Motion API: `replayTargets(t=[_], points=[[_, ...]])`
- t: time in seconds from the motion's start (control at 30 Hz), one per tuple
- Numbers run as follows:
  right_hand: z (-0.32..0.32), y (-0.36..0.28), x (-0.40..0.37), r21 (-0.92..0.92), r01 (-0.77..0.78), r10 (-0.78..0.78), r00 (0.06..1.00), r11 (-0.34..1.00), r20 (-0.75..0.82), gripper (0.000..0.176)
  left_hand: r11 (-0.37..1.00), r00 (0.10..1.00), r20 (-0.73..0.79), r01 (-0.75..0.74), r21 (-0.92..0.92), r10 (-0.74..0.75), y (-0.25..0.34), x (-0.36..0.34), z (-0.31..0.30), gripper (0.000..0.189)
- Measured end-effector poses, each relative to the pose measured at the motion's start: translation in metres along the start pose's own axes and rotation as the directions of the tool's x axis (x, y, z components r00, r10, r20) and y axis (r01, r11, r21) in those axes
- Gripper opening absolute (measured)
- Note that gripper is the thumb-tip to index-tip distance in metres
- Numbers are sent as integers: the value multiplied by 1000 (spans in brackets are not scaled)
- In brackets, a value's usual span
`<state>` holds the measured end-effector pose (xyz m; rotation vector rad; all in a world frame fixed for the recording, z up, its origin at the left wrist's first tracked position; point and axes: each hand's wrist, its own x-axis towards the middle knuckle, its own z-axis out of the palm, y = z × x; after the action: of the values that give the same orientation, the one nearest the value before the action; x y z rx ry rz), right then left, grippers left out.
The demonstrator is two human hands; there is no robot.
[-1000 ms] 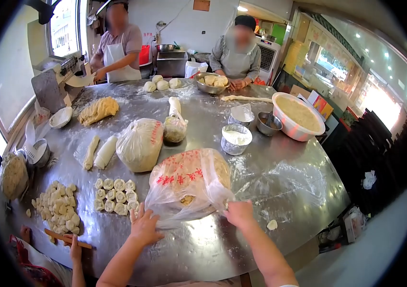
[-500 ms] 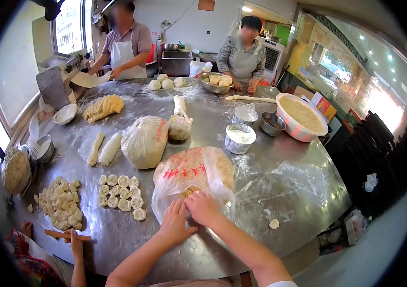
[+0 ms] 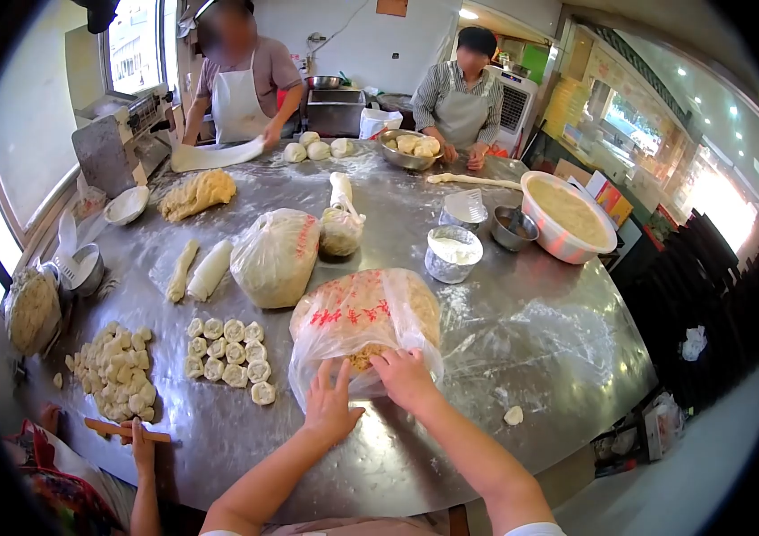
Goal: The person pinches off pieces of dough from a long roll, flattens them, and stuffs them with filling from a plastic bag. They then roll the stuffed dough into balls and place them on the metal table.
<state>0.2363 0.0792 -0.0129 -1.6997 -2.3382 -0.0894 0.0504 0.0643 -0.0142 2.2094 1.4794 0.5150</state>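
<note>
A clear plastic bag with red lettering point(image 3: 353, 310) lies on the steel table in front of me, full of a pale brown mass. At its near edge the opening shows a crumbly yellowish-brown filling point(image 3: 363, 358). My left hand point(image 3: 330, 409) rests on the loose plastic left of the opening, fingers stretched and thumb apart. On the right side of the opening, my right hand point(image 3: 408, 379) has its fingers bent onto the bag's edge, gripping the plastic. Just behind stands another tied plastic bag point(image 3: 274, 259), with a smaller bag point(image 3: 341, 230) beside it.
Rows of small dough rolls point(image 3: 234, 353) and a heap of dough pieces point(image 3: 116, 371) lie left. A person's hand point(image 3: 141, 444) holds a wooden rolling pin point(image 3: 112, 430). A flour tub point(image 3: 453, 255) and large basin point(image 3: 567, 214) stand right. Two people work across the steel table point(image 3: 531, 429).
My right hand has shifted slightly right along the bag's opening, and more filling shows. My left fingers have spread. Across the table, a person has moved a dough sheet from the machine onto the tabletop.
</note>
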Motion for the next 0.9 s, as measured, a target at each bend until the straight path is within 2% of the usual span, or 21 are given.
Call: replayTargets(t=[0.1, 0.2, 0.3, 0.4, 0.5, 0.6, 0.7, 0.8, 0.9], points=[[2, 3, -5, -48, 29, -27, 999, 998, 37, 16, 999, 998, -47, -35, 29, 37, 0, 2, 4, 97], [-6, -1, -14, -2, 58, -58, 997, 998, 45, 14, 987, 975, -152, -153, 57, 160, 0, 5, 8, 94], [-19, -12, -25, 99, 121, -121, 993, 988, -8, 12, 974, 975, -87, -192, 116, 203, 8, 8, 6, 87], [-27, -20, -39, 119, 142, -153, 984, 983, 92, 13, 949, 956, -3, -292, 118, 294, 8, 13, 6, 69], [-29, -23, -56, 103, 123, -137, 981, 987, 137, 13, 910, 914, -21, -401, 105, 405, -7, 12, 20, 44], [-23, -18, -72, 103, 68, -86, 979, 992, 185, 13, 872, 883, 40, -469, 141, 468, -23, 7, 31, 22], [-15, -14, -83, 92, 22, -36, 989, 996, 145, 9, 870, 877, -9, -476, 133, 481, -28, -7, 35, 9], [-21, -19, -84, 72, -57, 44, 984, 996, 170, 17, 867, 879, 126, -475, 150, 459, -30, -22, 34, 8], [-25, -23, -78, 29, -173, 162, 960, 984, 226, 32, 884, 890, 139, -451, 125, 434, -32, -31, 34, 15]])
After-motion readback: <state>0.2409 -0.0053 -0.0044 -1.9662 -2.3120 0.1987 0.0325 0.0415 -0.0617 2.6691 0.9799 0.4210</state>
